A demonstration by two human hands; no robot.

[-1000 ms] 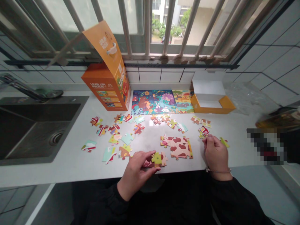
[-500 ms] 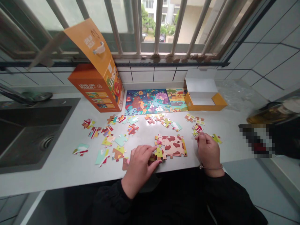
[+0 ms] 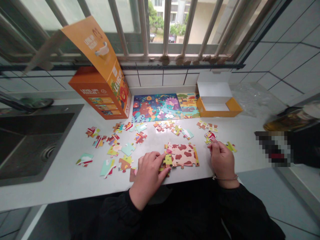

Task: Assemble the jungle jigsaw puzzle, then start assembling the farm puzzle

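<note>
On the white counter lies a joined block of puzzle pieces (image 3: pixel 185 155) with brown cow patches and a pink snout. My left hand (image 3: pixel 149 169) rests at its left, forefinger and thumb around a yellow-green puzzle piece (image 3: pixel 168 161) set against the block's lower left corner. Other pieces under this hand are partly hidden. To the block's right, my right hand (image 3: pixel 223 160) is closed with its fingers curled in; whatever it may hold is hidden. Just beyond its fingertips is a puzzle piece with a red barn (image 3: pixel 210 136), and a green piece (image 3: pixel 230 146) lies beside the knuckles.
Loose puzzle pieces (image 3: pixel 128 149) are scattered left of and behind the block. An orange puzzle box (image 3: pixel 100 96), a picture sheet (image 3: pixel 157 107) and an opened yellow box (image 3: pixel 220 113) stand along the wall. A dark sink (image 3: pixel 37 143) is at left, clear plastic wrapping (image 3: pixel 252 100) at right.
The yellow-green piece has moved up against the block's left side, under the pink snout, with my left hand following slightly. My right hand stays in place. The view has shifted a little.
</note>
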